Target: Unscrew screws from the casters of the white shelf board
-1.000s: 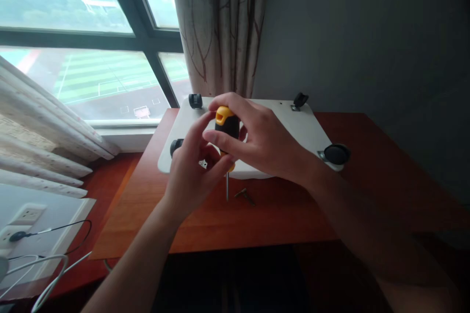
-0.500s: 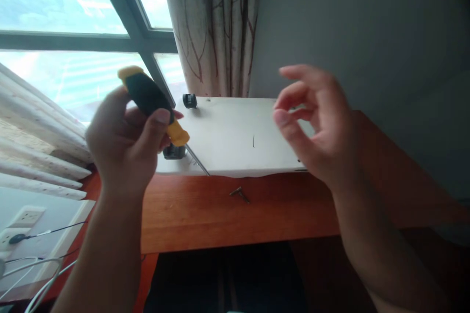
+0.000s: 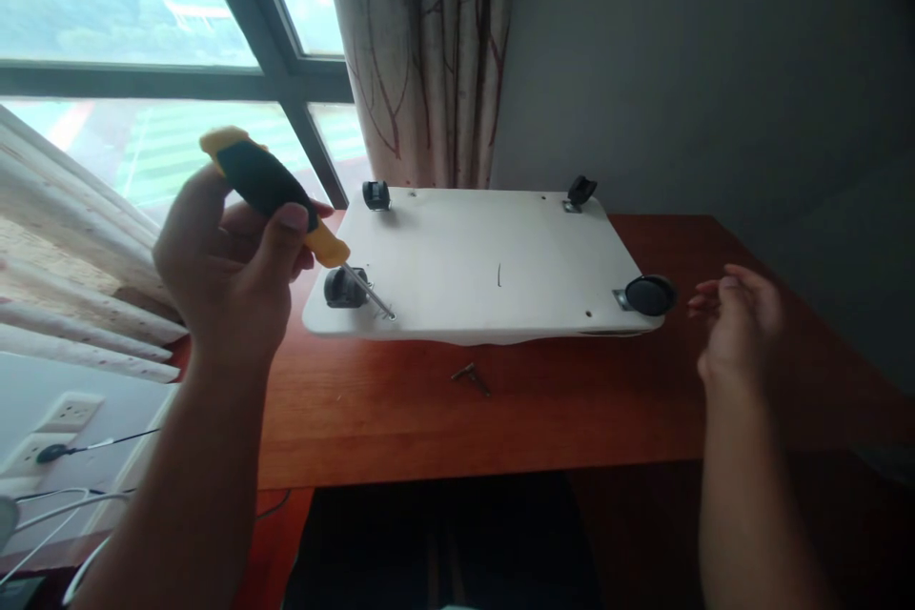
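Observation:
My left hand [image 3: 233, 257] is closed around the green and yellow handle of a screwdriver [image 3: 268, 186]. Its metal shaft slants down to the near left corner of a white board [image 3: 464, 257], close to a black caster wheel [image 3: 346, 288]. To the right of the board, my right hand [image 3: 740, 324] hovers with its fingers partly curled and apart, holding nothing visible. It is nearest to another black caster [image 3: 649, 295] at the board's near right corner.
Two more casters [image 3: 376, 195] [image 3: 581, 190] stand at the board's far corners. Small screws [image 3: 472, 377] lie on the wooden table [image 3: 572, 410] in front. Behind are a curtain [image 3: 436, 57] and a window; sockets with cables [image 3: 53, 453] are at left.
My right hand has moved right and down, away from above the board, uncovering its right-hand casters. My left hand and the screwdriver have shifted slightly left in view.

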The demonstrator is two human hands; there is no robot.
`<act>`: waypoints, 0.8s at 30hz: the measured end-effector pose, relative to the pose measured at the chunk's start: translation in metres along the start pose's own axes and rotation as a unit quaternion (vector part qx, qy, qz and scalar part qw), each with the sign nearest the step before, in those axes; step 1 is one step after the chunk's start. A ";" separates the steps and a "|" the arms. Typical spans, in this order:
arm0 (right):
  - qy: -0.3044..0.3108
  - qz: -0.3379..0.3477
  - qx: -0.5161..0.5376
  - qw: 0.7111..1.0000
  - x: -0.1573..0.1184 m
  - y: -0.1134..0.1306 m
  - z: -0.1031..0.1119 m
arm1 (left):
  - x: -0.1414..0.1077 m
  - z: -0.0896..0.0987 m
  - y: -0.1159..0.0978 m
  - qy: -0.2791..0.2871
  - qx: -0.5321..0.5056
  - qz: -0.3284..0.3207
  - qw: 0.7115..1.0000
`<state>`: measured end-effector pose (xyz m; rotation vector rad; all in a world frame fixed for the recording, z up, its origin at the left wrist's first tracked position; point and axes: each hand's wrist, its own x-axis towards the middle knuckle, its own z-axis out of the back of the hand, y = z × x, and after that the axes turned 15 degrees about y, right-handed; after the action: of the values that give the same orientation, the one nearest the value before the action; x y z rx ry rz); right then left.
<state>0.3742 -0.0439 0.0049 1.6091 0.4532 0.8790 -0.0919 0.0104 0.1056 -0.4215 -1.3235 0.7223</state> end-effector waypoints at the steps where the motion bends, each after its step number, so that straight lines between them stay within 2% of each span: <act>1: 0.002 -0.021 0.007 1.000 -0.004 -0.006 0.001 | -0.001 0.000 0.001 -0.002 0.008 0.003 1.000; 7: 0.035 -0.088 0.032 0.995 -0.022 -0.023 -0.003 | 0.000 0.005 0.009 0.005 0.011 0.015 1.000; 12: 0.027 -0.098 0.033 0.994 -0.026 -0.031 -0.007 | 0.000 0.005 0.010 -0.003 -0.003 0.032 0.999; 17: 0.033 -0.108 0.035 0.993 -0.028 -0.040 -0.010 | -0.001 0.001 0.004 0.011 -0.022 0.005 1.000; 24: 0.042 -0.098 0.029 0.994 -0.029 -0.056 -0.007 | 0.000 -0.001 0.004 0.011 -0.045 0.019 0.999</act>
<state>0.3608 -0.0466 -0.0570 1.5540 0.6888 0.7914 -0.0921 0.0130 0.1026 -0.5265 -1.3330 0.6903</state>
